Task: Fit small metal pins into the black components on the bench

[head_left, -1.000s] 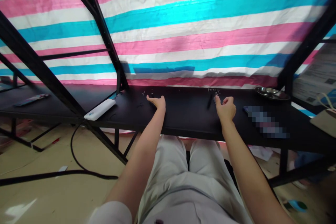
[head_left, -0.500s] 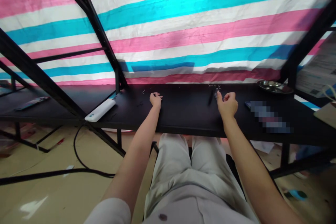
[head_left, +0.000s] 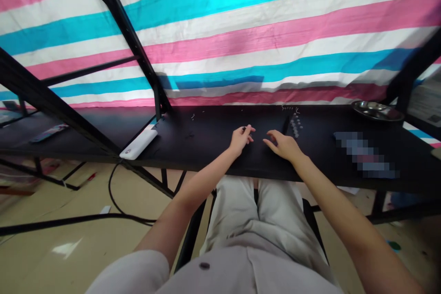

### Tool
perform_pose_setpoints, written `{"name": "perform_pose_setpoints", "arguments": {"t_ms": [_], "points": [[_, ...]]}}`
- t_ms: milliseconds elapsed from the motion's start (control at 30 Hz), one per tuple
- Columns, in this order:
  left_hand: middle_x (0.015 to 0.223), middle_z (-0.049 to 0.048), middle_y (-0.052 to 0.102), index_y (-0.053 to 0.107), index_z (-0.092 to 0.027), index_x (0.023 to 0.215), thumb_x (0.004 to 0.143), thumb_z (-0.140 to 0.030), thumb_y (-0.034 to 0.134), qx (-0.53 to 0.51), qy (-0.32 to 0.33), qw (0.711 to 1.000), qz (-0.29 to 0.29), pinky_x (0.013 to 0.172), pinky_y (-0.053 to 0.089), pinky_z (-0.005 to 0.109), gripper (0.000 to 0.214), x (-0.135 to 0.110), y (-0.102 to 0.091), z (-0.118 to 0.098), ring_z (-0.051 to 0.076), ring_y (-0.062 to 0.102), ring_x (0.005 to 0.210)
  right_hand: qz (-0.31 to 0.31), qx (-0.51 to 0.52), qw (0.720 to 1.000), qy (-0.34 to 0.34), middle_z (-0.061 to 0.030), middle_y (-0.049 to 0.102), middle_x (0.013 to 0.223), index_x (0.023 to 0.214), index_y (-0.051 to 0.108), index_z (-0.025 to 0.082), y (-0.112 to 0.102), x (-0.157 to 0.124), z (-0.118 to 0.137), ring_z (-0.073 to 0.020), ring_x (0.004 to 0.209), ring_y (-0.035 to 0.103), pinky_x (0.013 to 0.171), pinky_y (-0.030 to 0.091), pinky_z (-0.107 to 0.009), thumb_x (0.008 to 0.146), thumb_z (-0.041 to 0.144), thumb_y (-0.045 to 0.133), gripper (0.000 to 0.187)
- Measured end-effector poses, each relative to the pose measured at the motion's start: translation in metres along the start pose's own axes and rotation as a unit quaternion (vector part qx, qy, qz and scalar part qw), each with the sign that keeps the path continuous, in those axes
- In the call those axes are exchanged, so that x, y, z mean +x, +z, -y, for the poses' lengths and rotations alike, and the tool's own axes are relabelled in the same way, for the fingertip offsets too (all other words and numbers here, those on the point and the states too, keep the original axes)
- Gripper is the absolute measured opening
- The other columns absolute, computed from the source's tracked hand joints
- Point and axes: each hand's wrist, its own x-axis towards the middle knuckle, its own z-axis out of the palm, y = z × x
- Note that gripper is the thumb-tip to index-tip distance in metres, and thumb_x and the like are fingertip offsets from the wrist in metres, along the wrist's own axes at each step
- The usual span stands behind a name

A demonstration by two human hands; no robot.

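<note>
My left hand (head_left: 241, 140) is over the middle of the black table, its fingers pinched on a small dark piece (head_left: 244, 129) too small to name. Facing it from the right is my right hand (head_left: 283, 145), thumb and forefinger apart, with nothing visible between them. Just beyond the right hand lie several small clear round pieces (head_left: 295, 125) in loose rows, beside a slim black stick-like thing (head_left: 286, 124). Small pale curled bits (head_left: 289, 108) sit near the table's back edge. A few tiny white bits (head_left: 193, 116) are scattered further left.
A white power-bank-like block (head_left: 139, 144) rests on the table (head_left: 206, 156) by the black frame post (head_left: 138, 46) at left. A round metal dish (head_left: 377, 111) stands at the back right. A flat, blurred-out object (head_left: 365, 154) lies at the right. Striped sheeting (head_left: 241, 41) hangs behind.
My left hand has moved right, towards the middle. My right hand has moved left, away from the clear pieces, and its thumb and forefinger are now apart. The view has shifted slightly.
</note>
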Motion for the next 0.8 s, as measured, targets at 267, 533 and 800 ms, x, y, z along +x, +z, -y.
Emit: {"name": "perform_pose_setpoints", "arguments": {"t_ms": [267, 533, 800], "points": [[0.092, 0.0061, 0.065, 0.062, -0.012, 0.093, 0.085, -0.039, 0.052, -0.075, -0.024, 0.992, 0.103, 0.041, 0.031, 0.017, 0.030, -0.004, 0.036, -0.005, 0.001, 0.046, 0.044, 0.043, -0.003, 0.999, 0.016, -0.0090, 0.066, 0.103, 0.108, 0.057, 0.018, 0.005, 0.003, -0.001, -0.0202, 0.076, 0.065, 0.060, 0.044, -0.029, 0.092, 0.034, 0.031, 0.034], [0.058, -0.0006, 0.055, 0.061, -0.011, 0.101, 0.084, -0.041, 0.054, -0.143, -0.044, 0.981, 0.126, 0.051, 0.038, 0.019, 0.035, -0.002, 0.028, 0.002, 0.007, 0.052, 0.052, 0.044, 0.092, 0.995, 0.008, -0.0056, 0.065, 0.086, 0.097, 0.056, 0.020, 0.010, 0.008, -0.003, -0.0164, 0.067, 0.061, 0.061, 0.042, -0.027, 0.092, 0.036, 0.035, 0.027], [0.062, -0.0036, 0.055, 0.058, -0.014, 0.083, 0.076, -0.038, 0.064, -0.041, 0.034, 0.999, -0.001, 0.042, 0.031, 0.018, 0.026, 0.005, 0.017, 0.001, 0.001, 0.039, 0.039, -0.017, 0.145, 0.988, 0.040, -0.0067, 0.064, 0.086, 0.096, 0.057, 0.020, 0.007, 0.021, -0.007, -0.0159, 0.068, 0.059, 0.061, 0.042, -0.025, 0.092, 0.042, 0.035, 0.031]]}}
